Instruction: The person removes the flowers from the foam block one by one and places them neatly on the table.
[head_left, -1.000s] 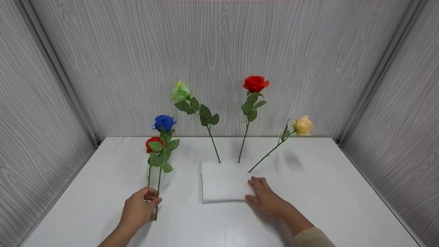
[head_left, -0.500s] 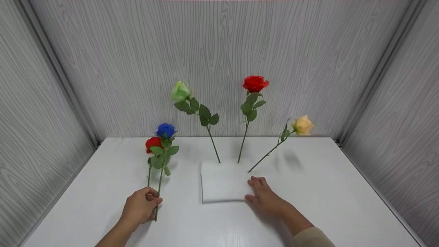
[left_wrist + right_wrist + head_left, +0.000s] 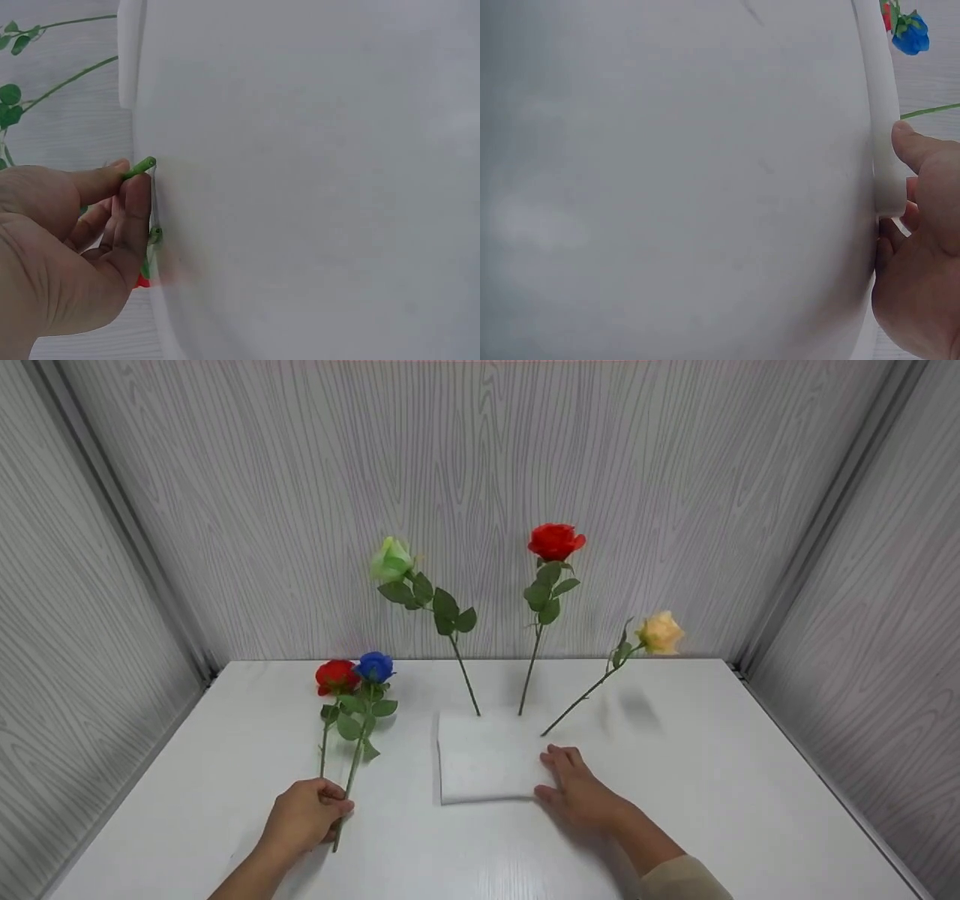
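In the head view my left hand pinches the lower stem of a blue rose between thumb and fingers. The rose slants over the table, its bloom up and to the right. The cut stem end sticks out past the thumb in the left wrist view. A red rose lies just left of the blue one, its lower stem hidden behind the hand. My right hand rests against the right side of a flat white block, thumb at its front corner, fingers along the side.
Three roses stand in the block's back part: a pale green one leaning left, a red upright rose and a yellow one leaning right. Grey wood-grain panels enclose the white table at the back and sides.
The blue rose's bloom has tipped down and slightly right, coming level with the lying red rose, which shows more now. The left hand has shifted slightly toward me. The right hand stays put.
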A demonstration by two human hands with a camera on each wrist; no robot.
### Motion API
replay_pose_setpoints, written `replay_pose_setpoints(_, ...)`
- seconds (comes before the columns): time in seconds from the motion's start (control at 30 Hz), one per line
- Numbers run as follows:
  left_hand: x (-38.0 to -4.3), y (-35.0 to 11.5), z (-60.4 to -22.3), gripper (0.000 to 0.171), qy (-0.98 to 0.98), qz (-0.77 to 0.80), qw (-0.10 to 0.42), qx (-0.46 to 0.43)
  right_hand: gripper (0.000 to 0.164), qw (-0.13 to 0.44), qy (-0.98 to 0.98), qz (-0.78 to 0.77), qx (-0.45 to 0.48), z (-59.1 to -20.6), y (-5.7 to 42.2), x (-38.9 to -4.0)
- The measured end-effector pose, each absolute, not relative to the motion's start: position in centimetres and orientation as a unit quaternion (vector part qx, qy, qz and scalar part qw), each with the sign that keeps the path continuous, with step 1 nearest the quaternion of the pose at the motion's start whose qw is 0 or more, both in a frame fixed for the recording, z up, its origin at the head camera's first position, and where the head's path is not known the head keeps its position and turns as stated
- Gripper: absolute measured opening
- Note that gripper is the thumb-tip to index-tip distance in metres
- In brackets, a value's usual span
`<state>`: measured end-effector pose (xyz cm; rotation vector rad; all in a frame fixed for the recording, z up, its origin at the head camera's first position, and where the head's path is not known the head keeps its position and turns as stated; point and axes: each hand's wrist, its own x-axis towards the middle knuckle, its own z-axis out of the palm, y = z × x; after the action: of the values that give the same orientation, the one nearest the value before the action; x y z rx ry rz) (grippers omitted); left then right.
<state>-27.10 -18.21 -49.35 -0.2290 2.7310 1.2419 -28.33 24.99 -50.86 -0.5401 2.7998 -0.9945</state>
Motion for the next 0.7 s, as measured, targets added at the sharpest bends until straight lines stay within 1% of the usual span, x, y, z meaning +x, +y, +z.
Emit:
replay_pose_setpoints(0.23, -27.27, -18.36, -49.45, 0.014, 0.9, 0.422, 0.078, -0.081, 0.071, 0.063, 0.926, -0.33, -0.169, -50.83, 24.92, -28.31)
replay_pose_setpoints(0.43, -27.39, -18.43, -49.54, 0.013, 0.9, 0.421, 0.077, -0.08, 0.071, 0.058, 0.927, -0.326, -0.175, -51.15, 25.07, -28.45)
replay_pose_setpoints(0.7, -27.56, -18.41, -49.64, 0.014, 0.903, 0.413, 0.082, -0.086, 0.069, 0.068, 0.922, -0.341, -0.168, -51.27, 25.19, -28.62)
